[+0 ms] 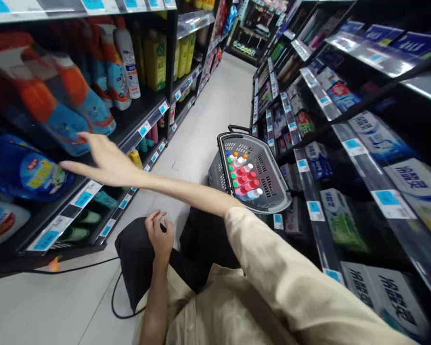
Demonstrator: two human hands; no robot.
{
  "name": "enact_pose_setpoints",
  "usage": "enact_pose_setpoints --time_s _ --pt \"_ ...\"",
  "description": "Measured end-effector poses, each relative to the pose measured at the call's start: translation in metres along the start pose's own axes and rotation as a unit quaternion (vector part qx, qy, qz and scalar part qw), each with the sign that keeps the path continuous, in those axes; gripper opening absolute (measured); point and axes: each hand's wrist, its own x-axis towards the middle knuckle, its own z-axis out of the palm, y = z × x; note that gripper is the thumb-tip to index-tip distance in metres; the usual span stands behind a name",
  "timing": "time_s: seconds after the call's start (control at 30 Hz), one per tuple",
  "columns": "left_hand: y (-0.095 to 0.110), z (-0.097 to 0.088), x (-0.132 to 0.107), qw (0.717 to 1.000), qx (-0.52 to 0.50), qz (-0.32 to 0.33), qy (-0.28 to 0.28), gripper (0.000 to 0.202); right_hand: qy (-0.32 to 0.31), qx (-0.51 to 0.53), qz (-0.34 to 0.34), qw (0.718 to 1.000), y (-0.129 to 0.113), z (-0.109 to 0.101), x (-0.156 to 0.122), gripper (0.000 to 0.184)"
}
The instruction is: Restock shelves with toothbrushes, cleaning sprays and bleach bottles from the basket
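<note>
My right hand (109,160) reaches across to the left shelf, its thumb and fingers spread and nothing held. The fingertips are in front of an orange-and-blue spray bottle (62,120); whether they touch it I cannot tell. Just below the thumb is a dark blue bottle (39,167) with a bright label. Another orange-and-blue bottle (81,93) leans behind. Over my bent left knee (134,249), my left hand (160,235) rests with fingers loosely bent and apart, holding nothing. A grey shopping basket (269,191) stands on the floor beyond my right arm, with several colourful capped bottles (244,177) inside.
Shelves with price tags line both sides of the aisle. Boxed toothpaste-like packs (377,134) fill the right shelf. Yellow bottles (154,60) stand farther along on the left. A black cable (75,266) runs over the pale floor (201,110) by my left knee.
</note>
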Motion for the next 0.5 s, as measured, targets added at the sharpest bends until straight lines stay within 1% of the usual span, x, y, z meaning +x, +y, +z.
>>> enact_pose_setpoints --time_s 0.03,0.07,0.13,0.17,0.2,0.23,0.27,0.3,0.33,0.37,0.4,0.43,0.47,0.5 --pt "-0.001 0.002 0.001 1.0 -0.003 -0.004 -0.005 0.021 -0.004 0.014 -0.034 0.999 0.016 -0.029 -0.013 0.107" --pt "-0.001 0.005 0.001 1.0 -0.006 -0.007 -0.013 0.021 0.001 0.019 -0.031 0.999 0.032 -0.061 -0.027 0.093" --pt "-0.002 0.01 0.001 0.999 -0.016 -0.013 -0.035 0.02 0.006 -0.018 0.02 1.0 0.063 -0.131 -0.057 0.061" --pt "-0.003 0.013 0.001 0.999 -0.023 -0.016 -0.045 0.02 0.008 -0.06 0.066 0.996 0.077 -0.166 -0.074 0.047" --pt "-0.003 0.015 0.001 0.998 -0.031 -0.018 -0.055 0.02 0.008 -0.116 0.122 0.986 0.09 -0.201 -0.091 0.037" --pt "-0.003 0.018 0.001 0.997 -0.038 -0.021 -0.065 0.02 -0.004 -0.171 0.168 0.971 0.101 -0.234 -0.11 0.031" --pt "-0.003 0.02 0.001 0.996 -0.045 -0.022 -0.073 0.02 -0.025 -0.227 0.216 0.949 0.111 -0.264 -0.13 0.028" --pt "-0.002 0.022 0.001 0.995 -0.049 -0.024 -0.081 0.021 -0.067 -0.272 0.27 0.921 0.119 -0.289 -0.151 0.027" --pt "-0.002 0.025 0.002 0.994 -0.053 -0.025 -0.089 0.022 -0.125 -0.304 0.331 0.885 0.125 -0.308 -0.172 0.028" --pt "-0.002 0.027 0.002 0.993 -0.056 -0.027 -0.097 0.022 -0.191 -0.319 0.39 0.842 0.131 -0.322 -0.194 0.029" --pt "-0.003 0.029 0.003 0.993 -0.058 -0.029 -0.103 0.023 -0.248 -0.323 0.44 0.801 0.135 -0.331 -0.215 0.029" --pt "-0.003 0.03 0.004 0.992 -0.058 -0.031 -0.107 0.023 -0.293 -0.317 0.478 0.765 0.139 -0.333 -0.235 0.03" --pt "-0.003 0.032 0.005 0.992 -0.059 -0.033 -0.109 0.023 -0.324 -0.308 0.505 0.739 0.143 -0.331 -0.252 0.032" --pt "-0.004 0.033 0.005 0.992 -0.06 -0.034 -0.11 0.023 -0.339 -0.298 0.52 0.725 0.146 -0.325 -0.267 0.035"
